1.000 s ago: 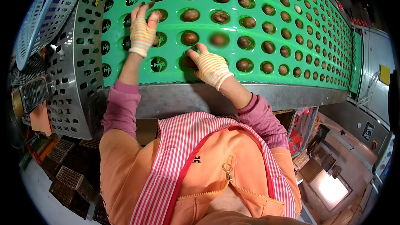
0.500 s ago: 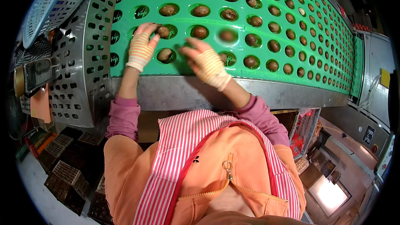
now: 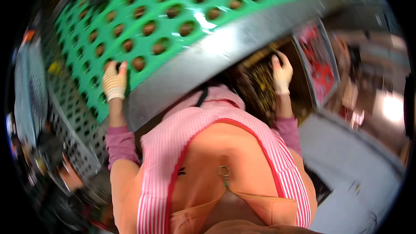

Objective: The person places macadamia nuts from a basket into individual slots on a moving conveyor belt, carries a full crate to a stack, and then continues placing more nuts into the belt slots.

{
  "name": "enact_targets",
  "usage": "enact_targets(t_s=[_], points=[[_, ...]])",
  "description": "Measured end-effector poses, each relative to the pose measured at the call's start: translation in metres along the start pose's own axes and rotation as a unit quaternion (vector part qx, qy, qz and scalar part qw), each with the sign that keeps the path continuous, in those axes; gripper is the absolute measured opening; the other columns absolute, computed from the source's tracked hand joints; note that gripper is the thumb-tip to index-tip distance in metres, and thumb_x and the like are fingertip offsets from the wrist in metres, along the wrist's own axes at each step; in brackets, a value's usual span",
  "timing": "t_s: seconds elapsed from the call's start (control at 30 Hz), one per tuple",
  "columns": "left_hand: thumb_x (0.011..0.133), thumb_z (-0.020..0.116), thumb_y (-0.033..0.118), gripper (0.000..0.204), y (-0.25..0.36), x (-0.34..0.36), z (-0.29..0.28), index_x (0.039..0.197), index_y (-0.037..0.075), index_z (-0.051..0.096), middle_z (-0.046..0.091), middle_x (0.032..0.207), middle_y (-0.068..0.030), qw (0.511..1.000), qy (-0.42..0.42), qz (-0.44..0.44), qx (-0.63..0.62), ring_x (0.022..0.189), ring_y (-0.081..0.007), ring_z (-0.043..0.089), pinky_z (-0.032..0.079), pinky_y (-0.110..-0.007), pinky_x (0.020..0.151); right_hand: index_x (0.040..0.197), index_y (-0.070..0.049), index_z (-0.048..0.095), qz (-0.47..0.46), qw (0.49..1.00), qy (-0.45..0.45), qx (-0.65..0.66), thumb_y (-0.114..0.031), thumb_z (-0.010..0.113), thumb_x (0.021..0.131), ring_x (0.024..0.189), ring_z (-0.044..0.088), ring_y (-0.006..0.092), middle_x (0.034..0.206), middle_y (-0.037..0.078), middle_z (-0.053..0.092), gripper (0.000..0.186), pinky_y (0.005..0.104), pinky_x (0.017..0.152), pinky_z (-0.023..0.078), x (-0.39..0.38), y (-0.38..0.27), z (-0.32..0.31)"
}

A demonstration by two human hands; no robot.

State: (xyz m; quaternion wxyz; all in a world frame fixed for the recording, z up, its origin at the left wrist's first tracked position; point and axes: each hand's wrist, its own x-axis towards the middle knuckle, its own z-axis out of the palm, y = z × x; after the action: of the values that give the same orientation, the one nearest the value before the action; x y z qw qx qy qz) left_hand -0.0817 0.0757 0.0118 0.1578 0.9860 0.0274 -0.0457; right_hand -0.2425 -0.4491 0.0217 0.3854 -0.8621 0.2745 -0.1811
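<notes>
Step in hand, as judged: tending of the brown ovoid items in the pockets of the green sheet; the left hand is at the near edge of the sheet, just beside the nearest item; the right hand is over the open box below the steel rail, well apart from the left.

State of the left fingers: slightly parted and bent toward the pockets; blur hides whether an item is gripped, so hold cannot be told. State of the right fingers: thumb and forefinger spread, with no item visible between them.

Next move, as judged: the right hand calls for a reach down to the contents of the box and a closing of the fingers; the left calls for light contact, so that seated items remain in their pockets.

Count: hands, two; green sheet, one; steel rail, one; open box, one; crate with red contents, one, beside the box; perforated metal guard, one, left of the sheet; brown items, at least six in the row along the near edge; total not countable, owing to blur and cropping; box contents, too blurred to count.
</notes>
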Motion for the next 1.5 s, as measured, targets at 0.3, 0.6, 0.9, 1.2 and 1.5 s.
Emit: enact_targets(t_s=[0.3,0.6,0.9,1.2,1.5], points=[[0.087,0.065,0.011,0.030,0.031,0.014,0.021,0.115,0.001,0.059,0.063,0.111,-0.0189,0.967,-0.094,0.233,0.039,0.095,-0.0358,0.060,0.049,-0.042,0.086,0.117,-0.004,0.066,0.324,0.942,0.019,-0.086,-0.025,0.062,0.089,0.106,0.064,0.0313,0.113,0.017,0.068,0.035,0.0366,0.091,0.047,-0.077,0.159,-0.139],[0.085,0.068,0.007,0.040,0.182,-0.025,0.021,0.124,0.004,0.057,0.059,0.122,-0.0157,0.941,-0.064,0.331,-0.035,0.109,-0.0320,0.059,0.048,-0.040,0.093,0.149,-0.013,0.029,0.596,0.774,-0.144,-0.157,-0.031,0.060,0.093,0.116,0.056,0.0377,0.155,0.019,0.017,0.067,0.0458,0.096,0.051,-0.131,0.202,-0.098],[0.085,0.065,0.017,0.034,0.407,-0.112,0.128,0.116,0.004,0.060,0.061,0.115,-0.0188,0.733,-0.379,0.564,0.034,0.105,-0.0366,0.059,0.048,-0.042,0.091,0.147,-0.018,0.032,0.666,0.741,-0.072,-0.045,-0.030,0.062,0.092,0.131,0.035,0.0413,0.147,0.013,0.021,0.064,0.0501,0.099,0.049,-0.134,0.249,-0.052],[0.090,0.061,0.042,0.057,0.439,-0.131,0.287,0.137,0.014,0.045,0.050,0.134,-0.0163,0.615,-0.405,0.438,0.515,0.127,-0.0325,0.048,0.047,-0.042,0.099,0.146,-0.014,0.031,0.609,0.758,0.076,0.220,-0.023,0.062,0.090,0.125,0.042,0.0385,0.149,0.013,0.026,0.065,0.0415,0.086,0.054,-0.112,0.226,-0.046],[0.091,0.063,0.035,0.053,0.430,-0.139,0.294,0.135,0.016,0.041,0.031,0.142,-0.0215,0.634,-0.437,0.391,0.505,0.128,-0.0436,0.040,0.057,-0.047,0.086,0.149,-0.014,0.032,0.591,0.797,-0.004,0.123,-0.010,0.067,0.087,0.130,0.041,0.0375,0.155,0.020,0.018,0.071,0.0388,0.093,0.052,-0.109,0.226,-0.046]])
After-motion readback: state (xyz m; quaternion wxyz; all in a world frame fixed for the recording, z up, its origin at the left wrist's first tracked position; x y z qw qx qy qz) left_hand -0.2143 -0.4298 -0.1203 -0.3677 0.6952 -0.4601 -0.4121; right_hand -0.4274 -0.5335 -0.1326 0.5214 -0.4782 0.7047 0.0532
